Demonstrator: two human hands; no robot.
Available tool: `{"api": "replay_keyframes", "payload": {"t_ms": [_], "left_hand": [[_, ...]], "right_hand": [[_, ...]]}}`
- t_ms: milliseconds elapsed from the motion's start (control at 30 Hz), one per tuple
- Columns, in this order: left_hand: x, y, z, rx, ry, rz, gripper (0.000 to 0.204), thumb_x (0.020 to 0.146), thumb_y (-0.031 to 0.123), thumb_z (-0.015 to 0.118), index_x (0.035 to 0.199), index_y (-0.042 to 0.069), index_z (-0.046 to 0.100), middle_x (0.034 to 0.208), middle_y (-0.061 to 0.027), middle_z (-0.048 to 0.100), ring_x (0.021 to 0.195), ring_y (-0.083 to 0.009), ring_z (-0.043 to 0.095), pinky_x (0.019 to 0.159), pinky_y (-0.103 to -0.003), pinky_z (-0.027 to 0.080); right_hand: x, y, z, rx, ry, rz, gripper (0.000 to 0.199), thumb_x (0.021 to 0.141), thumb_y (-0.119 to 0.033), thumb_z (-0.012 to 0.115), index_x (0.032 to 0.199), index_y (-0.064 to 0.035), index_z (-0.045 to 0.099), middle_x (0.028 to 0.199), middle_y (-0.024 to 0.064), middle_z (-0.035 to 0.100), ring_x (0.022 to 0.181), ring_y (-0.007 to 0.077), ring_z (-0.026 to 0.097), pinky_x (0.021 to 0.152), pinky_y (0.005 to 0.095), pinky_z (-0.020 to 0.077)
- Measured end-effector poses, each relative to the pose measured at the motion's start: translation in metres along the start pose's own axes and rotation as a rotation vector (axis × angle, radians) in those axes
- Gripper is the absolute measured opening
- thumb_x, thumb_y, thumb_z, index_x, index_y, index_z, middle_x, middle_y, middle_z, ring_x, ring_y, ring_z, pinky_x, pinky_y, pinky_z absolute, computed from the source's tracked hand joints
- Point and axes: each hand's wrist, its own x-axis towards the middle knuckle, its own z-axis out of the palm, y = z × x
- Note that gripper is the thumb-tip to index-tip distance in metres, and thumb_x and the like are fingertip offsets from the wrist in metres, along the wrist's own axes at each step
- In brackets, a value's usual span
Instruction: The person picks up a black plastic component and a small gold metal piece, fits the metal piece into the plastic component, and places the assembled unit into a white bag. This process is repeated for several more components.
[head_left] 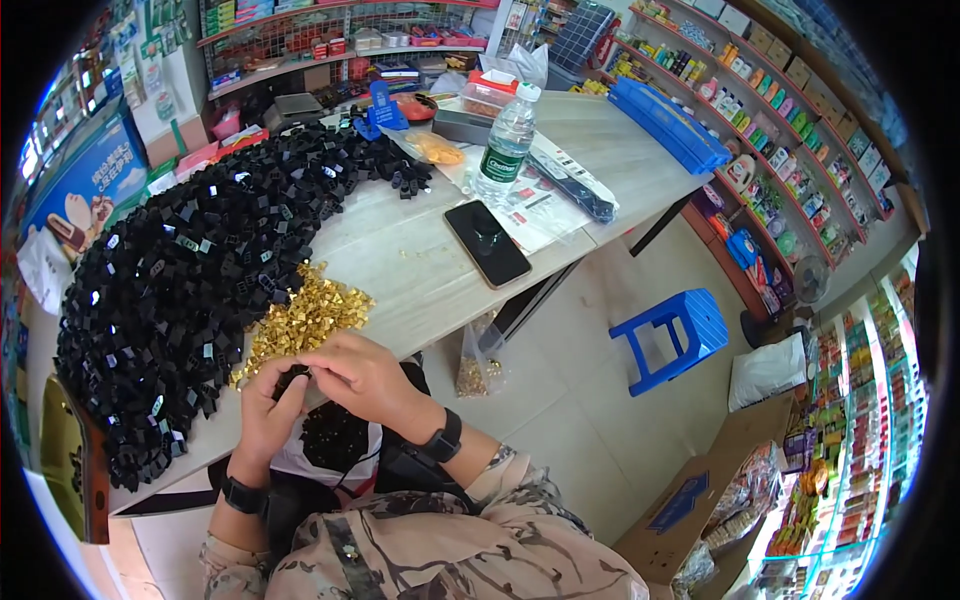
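In front of my body, at the table's near edge, my two hands meet. My left hand (266, 408) is closed around a small black plastic piece (290, 378), mostly covered by the fingers. Thumb and fingers of my right hand (368, 378) pinch together right at that piece; whatever they hold is too small or hidden to name. Just beyond the hands lies a heap of small gold metal pieces (318, 312). A large pile of black plastic pieces (190, 270) spreads along the left side of the table. Below my hands, a white bag (368, 452) holds more black pieces (335, 436).
On the table (400, 240) lie a phone (487, 243), a water bottle (507, 145) and a blue case (668, 125). A blue stool (680, 335) stands on the floor to the right. Stocked shelves (760, 130) line the wall, and a cardboard box (700, 490) sits at lower right.
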Motion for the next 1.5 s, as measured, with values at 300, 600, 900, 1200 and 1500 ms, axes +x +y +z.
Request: {"api": "replay_keyframes", "payload": {"t_ms": [300,600,900,1200,1500], "left_hand": [[-0.001,0.003,0.000,0.000,-0.013,-0.008,0.016,0.088,0.004,0.055,0.103,0.000,0.058,0.078,0.0010,0.057,0.059,-0.0035,0.051,0.053,-0.018,0.042],[-0.003,0.005,-0.004,-0.045,-0.029,0.008,0.015,0.088,0.005,0.055,0.103,0.000,0.058,0.077,0.0014,0.057,0.060,-0.0033,0.051,0.053,-0.018,0.042],[-0.004,0.002,-0.006,0.120,0.051,0.156,0.017,0.085,0.004,0.058,0.102,0.000,0.059,0.084,-0.0044,0.061,0.070,-0.0099,0.057,0.063,-0.024,0.047],[-0.001,0.002,0.000,0.322,0.055,0.370,0.023,0.083,0.002,0.058,0.106,0.000,0.058,0.096,-0.0153,0.064,0.087,-0.0276,0.063,0.076,-0.032,0.049],[-0.002,-0.002,-0.007,0.221,0.054,0.444,0.022,0.084,0.002,0.057,0.106,0.000,0.058,0.094,-0.0123,0.064,0.083,-0.0239,0.063,0.073,-0.030,0.049]], "right_hand": [[0.003,-0.007,-0.003,-0.130,0.003,-0.090,0.026,0.071,0.001,0.065,0.095,-0.0093,0.068,0.081,0.0058,0.061,0.072,0.0235,0.060,0.062,0.0313,0.0499],[0.002,-0.010,0.002,-0.177,0.006,-0.092,0.025,0.072,0.001,0.064,0.095,-0.0087,0.068,0.082,0.0065,0.061,0.073,0.0235,0.060,0.062,0.0309,0.0498],[0.003,-0.011,0.006,0.083,-0.129,0.125,0.021,0.082,-0.003,0.062,0.103,-0.0067,0.065,0.088,0.0060,0.061,0.075,0.0142,0.058,0.066,0.0236,0.0471],[0.000,0.002,-0.009,0.496,-0.280,0.714,0.008,0.086,-0.010,0.063,0.090,-0.0052,0.058,0.079,-0.0007,0.058,0.071,0.0057,0.054,0.064,0.0192,0.0450],[0.014,-0.009,-0.005,0.578,-0.307,0.892,0.010,0.088,-0.014,0.061,0.091,-0.0050,0.059,0.079,-0.0010,0.059,0.070,0.0067,0.055,0.062,0.0193,0.0451]]}}
